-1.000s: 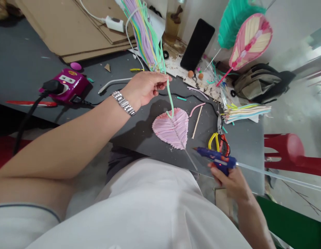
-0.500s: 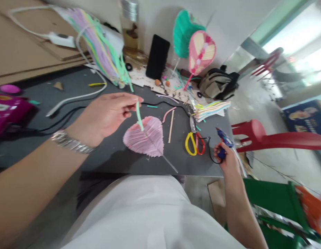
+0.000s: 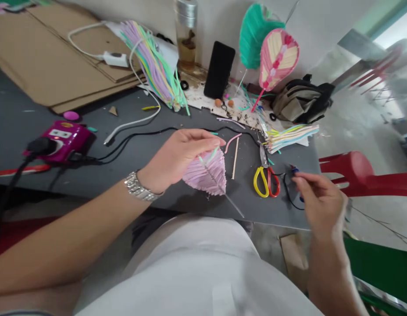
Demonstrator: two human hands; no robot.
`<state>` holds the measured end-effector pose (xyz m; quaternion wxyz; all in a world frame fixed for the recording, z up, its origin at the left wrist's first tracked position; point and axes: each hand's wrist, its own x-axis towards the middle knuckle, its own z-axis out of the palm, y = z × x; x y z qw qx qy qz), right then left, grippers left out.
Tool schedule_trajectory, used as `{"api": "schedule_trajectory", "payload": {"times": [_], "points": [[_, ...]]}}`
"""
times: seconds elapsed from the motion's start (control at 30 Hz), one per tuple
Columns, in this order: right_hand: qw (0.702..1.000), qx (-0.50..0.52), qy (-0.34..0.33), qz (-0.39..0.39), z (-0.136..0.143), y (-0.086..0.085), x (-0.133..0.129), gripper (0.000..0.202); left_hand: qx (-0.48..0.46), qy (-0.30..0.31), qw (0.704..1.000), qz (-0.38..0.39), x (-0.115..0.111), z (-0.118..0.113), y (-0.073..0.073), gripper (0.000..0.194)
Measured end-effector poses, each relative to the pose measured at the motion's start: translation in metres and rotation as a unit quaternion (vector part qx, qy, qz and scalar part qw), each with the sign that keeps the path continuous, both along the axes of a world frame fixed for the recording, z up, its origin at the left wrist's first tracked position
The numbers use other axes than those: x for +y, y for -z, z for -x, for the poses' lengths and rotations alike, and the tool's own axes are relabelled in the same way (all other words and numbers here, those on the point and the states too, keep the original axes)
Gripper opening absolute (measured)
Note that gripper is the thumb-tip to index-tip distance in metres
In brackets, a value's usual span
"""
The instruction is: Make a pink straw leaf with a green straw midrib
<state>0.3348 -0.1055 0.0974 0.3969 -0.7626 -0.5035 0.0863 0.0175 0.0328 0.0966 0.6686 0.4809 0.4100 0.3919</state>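
Observation:
My left hand [image 3: 187,156], with a metal watch on the wrist, pinches a thin mint-green strip [image 3: 214,153] over the upper part of a pleated pink leaf shape [image 3: 208,177]. The leaf lies on the grey table, and a thin clear stem [image 3: 234,206] sticks out from its lower end. My fingers hide part of the leaf and much of the strip. At the right edge of the table, my right hand [image 3: 322,199] is held over a blue glue gun [image 3: 294,168], its fingers loosely bent and apart. Most of the glue gun is hidden behind that hand.
Scissors [image 3: 266,182] with yellow and red handles lie right of the leaf, near a wooden stick [image 3: 235,159]. Strip bundles [image 3: 155,66], a phone [image 3: 219,70], a bottle [image 3: 186,44] and finished fans [image 3: 279,59] stand behind. A purple power box [image 3: 67,140] is at left.
My left hand has moved right and lowered the green strip onto the leaf. My right hand has let go of the glue gun, which is now on the table. The view has shifted left.

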Motion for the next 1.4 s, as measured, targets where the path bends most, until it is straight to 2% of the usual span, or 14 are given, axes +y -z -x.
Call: {"api": "schedule_trajectory", "payload": {"times": [0.07,0.13,0.2,0.27,0.5,0.67,0.83,0.97,1.17,1.4], "points": [[0.993,0.039,-0.114,-0.01,0.05,-0.014,0.019,0.02,0.006,0.02,1.0,-0.008,-0.006,-0.004,-0.005,0.021],[0.98,0.05,-0.19,-0.036,0.09,-0.022,0.038,0.015,0.008,0.028,1.0,-0.011,-0.011,-0.007,-0.01,0.022],[0.97,0.043,-0.232,-0.051,0.114,-0.023,0.054,0.013,0.01,0.028,0.999,-0.011,-0.013,-0.009,-0.013,0.021],[0.964,0.031,-0.257,-0.062,0.124,-0.02,0.064,0.011,0.007,0.025,1.0,-0.01,-0.013,-0.009,-0.013,0.021],[0.938,-0.031,-0.324,-0.122,0.127,-0.013,0.083,0.012,-0.042,0.036,0.998,0.012,-0.004,-0.009,-0.006,0.025],[0.936,-0.071,-0.322,-0.127,0.123,-0.01,0.09,0.013,-0.069,0.057,0.996,0.025,0.002,-0.013,0.003,0.029],[0.929,-0.066,-0.343,-0.124,0.121,-0.009,0.096,0.01,-0.085,0.055,0.994,0.042,0.005,-0.013,0.009,0.03],[0.921,-0.052,-0.374,-0.095,0.119,-0.015,0.1,0.007,-0.079,0.068,0.994,0.045,0.005,-0.01,0.006,0.029],[0.924,-0.018,-0.381,0.018,0.112,-0.024,0.099,0.005,-0.05,0.081,0.995,-0.005,0.003,-0.003,-0.003,0.015],[0.919,-0.016,-0.393,0.015,0.11,-0.027,0.089,0.005,-0.044,0.096,0.994,-0.025,-0.001,0.001,-0.009,0.009]]}}
